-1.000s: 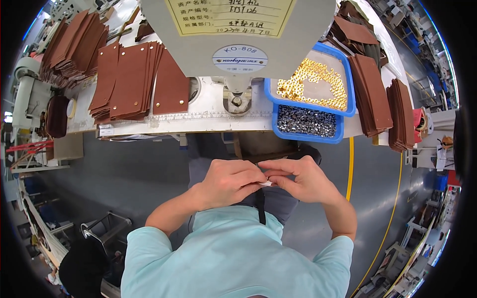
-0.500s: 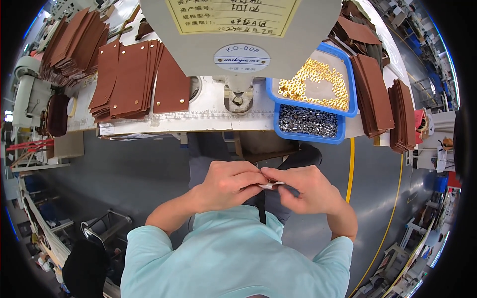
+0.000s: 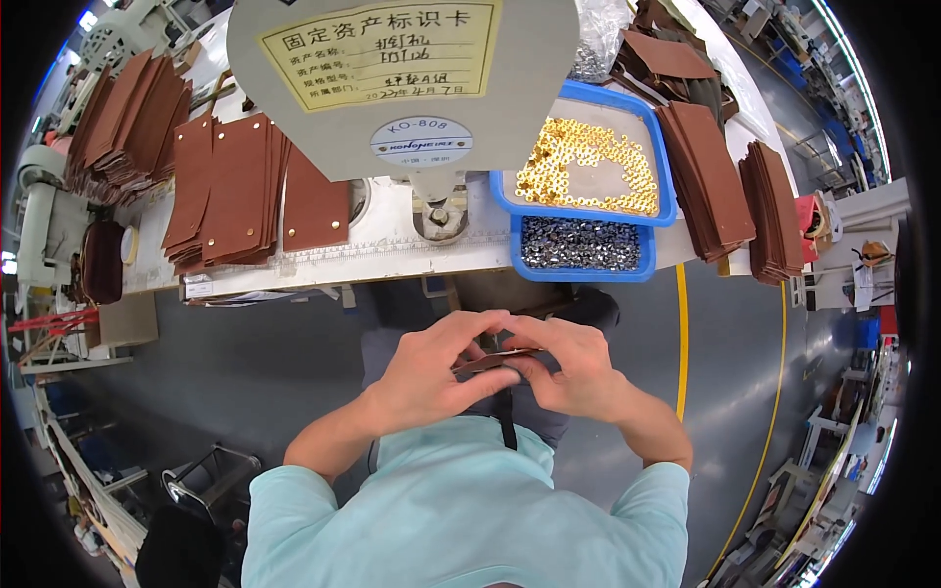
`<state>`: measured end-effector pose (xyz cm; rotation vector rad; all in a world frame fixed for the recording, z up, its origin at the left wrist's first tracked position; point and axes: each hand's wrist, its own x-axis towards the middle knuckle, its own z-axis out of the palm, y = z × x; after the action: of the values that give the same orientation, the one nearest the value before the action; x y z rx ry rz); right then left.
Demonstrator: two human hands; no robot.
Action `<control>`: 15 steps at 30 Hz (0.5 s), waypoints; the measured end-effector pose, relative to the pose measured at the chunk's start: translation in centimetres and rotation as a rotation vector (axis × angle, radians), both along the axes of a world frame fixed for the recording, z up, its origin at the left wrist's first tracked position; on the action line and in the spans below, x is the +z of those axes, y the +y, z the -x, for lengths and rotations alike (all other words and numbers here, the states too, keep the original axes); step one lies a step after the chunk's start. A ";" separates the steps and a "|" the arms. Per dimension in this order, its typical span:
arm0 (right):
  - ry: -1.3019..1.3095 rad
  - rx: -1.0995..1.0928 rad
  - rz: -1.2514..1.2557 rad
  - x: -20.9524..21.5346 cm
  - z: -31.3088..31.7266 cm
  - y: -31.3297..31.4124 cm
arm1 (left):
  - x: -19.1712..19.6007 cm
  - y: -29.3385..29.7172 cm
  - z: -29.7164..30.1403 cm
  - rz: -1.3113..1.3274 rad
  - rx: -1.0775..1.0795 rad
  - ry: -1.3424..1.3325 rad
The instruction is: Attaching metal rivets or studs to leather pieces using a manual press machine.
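Observation:
Both hands are together in front of my body, just below the table's front edge. Between them is a thin brown leather piece (image 3: 487,363), seen nearly edge-on. My left hand (image 3: 428,367) grips its left end, with the thumb along the near side and the fingers curled over the far side. At the other end, my right hand (image 3: 576,370) pinches the piece with thumb and fingers. Much of the piece is hidden behind the fingers. Beyond the hands stands a pale press machine (image 3: 333,127), its lower tool (image 3: 439,220) at the table's front part.
A blue tray of gold ring-shaped fittings (image 3: 588,162) sits right of the machine, with a blue tray of dark metal pieces (image 3: 580,243) before it. Brown leather panels with studs (image 3: 235,186) lie left; more brown stacks (image 3: 708,181) lie right. A metal-framed stool (image 3: 211,475) stands lower left.
The piece has turned from showing a pale edge to showing brown, and both hands have shifted left in view with fingertips raised and meeting. The whole view has swung slightly.

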<state>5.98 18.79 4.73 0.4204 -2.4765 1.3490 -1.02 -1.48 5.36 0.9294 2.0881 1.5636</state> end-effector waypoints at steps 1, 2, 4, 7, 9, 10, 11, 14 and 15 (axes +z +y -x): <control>0.002 -0.003 -0.002 -0.2 0.1 -0.2 | 0.5 0.2 0.0 0.073 -0.009 -0.070; 0.043 0.008 0.025 -0.4 0.3 -0.4 | -0.8 0.1 0.5 0.058 -0.121 0.039; 0.086 0.020 0.050 -0.6 0.6 -0.6 | -1.0 0.1 0.5 0.118 -0.150 0.058; 0.042 0.080 0.073 -0.8 0.6 -0.9 | -0.9 0.3 0.3 0.194 -0.162 0.071; 0.034 0.073 0.054 -1.0 0.4 -1.1 | -0.8 0.3 0.3 0.208 -0.146 0.065; 0.034 0.073 0.054 -1.1 0.4 -1.2 | -0.8 0.2 0.4 0.249 -0.175 0.041; 0.040 0.080 0.087 -1.2 0.5 -1.4 | -0.7 0.0 0.5 0.289 -0.204 0.016; 0.040 0.080 0.155 -2.4 0.2 -1.4 | 0.0 0.0 1.3 0.192 -0.223 -0.124; 0.034 0.090 0.197 -2.6 0.1 -1.5 | -0.2 -0.2 1.2 0.193 -0.221 -0.125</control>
<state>5.90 17.25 2.10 0.5091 -2.2943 1.5890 -2.25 -1.64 5.20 0.9321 1.9362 1.2518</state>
